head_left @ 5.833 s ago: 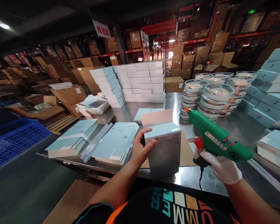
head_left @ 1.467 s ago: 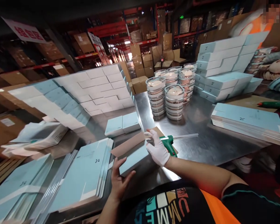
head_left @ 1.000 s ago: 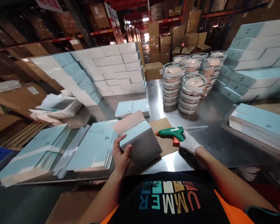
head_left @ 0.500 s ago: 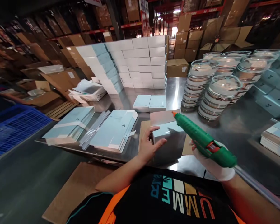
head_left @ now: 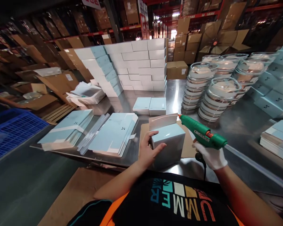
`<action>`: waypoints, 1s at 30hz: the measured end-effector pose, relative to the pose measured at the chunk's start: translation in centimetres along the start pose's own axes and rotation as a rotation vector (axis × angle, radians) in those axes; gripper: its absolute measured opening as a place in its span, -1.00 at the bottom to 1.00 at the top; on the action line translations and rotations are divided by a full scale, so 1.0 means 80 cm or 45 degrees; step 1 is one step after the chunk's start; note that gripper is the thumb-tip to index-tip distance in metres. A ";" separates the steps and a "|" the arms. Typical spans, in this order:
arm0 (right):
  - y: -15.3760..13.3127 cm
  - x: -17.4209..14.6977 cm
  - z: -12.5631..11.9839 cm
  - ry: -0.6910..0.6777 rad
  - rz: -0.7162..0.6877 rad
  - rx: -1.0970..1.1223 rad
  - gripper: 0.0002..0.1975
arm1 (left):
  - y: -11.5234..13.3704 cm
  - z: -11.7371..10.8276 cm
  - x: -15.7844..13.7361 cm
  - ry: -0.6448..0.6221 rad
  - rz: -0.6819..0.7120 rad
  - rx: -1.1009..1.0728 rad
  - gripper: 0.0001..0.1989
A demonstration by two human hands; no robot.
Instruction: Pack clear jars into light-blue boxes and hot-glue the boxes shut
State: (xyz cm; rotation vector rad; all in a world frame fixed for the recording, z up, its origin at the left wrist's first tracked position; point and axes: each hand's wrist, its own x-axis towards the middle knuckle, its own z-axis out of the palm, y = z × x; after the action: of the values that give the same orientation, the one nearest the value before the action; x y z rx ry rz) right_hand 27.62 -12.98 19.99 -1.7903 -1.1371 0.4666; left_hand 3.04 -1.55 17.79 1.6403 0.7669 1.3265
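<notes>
A light-blue and white paper box [head_left: 171,146] stands in front of me on a cardboard sheet [head_left: 188,147], its far flap [head_left: 163,121] raised. My left hand [head_left: 148,151] grips the box at its left, with fingers over the top edge and the thumb against the near side. In a white glove, my right hand [head_left: 212,157] is closed around a green hot glue gun [head_left: 201,131]. The gun's orange tip is beside the right end of the raised flap; whether they touch I cannot tell. A clear glue stick [head_left: 254,164] trails out of the gun's back.
Two closed boxes [head_left: 149,105] sit beyond, before a wall of stacked white boxes [head_left: 136,64]. Flat blue cartons [head_left: 112,133] and clear strips [head_left: 93,133] lie left. Glass bowls [head_left: 208,100] in stacks stand right, near more blue boxes [head_left: 271,103]. A blue crate [head_left: 16,131] is far left.
The glue gun has shifted slightly left and up with my right hand, and now points more level along the flap. My left hand stays on the box. The view has shifted slightly.
</notes>
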 end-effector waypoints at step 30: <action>0.002 0.019 0.034 -0.256 -0.583 0.381 -0.42 | -0.032 -0.002 0.024 -0.002 0.382 -0.270 -0.50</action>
State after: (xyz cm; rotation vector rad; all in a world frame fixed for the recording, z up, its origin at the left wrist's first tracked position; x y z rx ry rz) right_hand 26.55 -10.31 18.72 -1.1981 -1.4825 0.5141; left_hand 3.50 1.28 16.34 1.6267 0.3716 1.5569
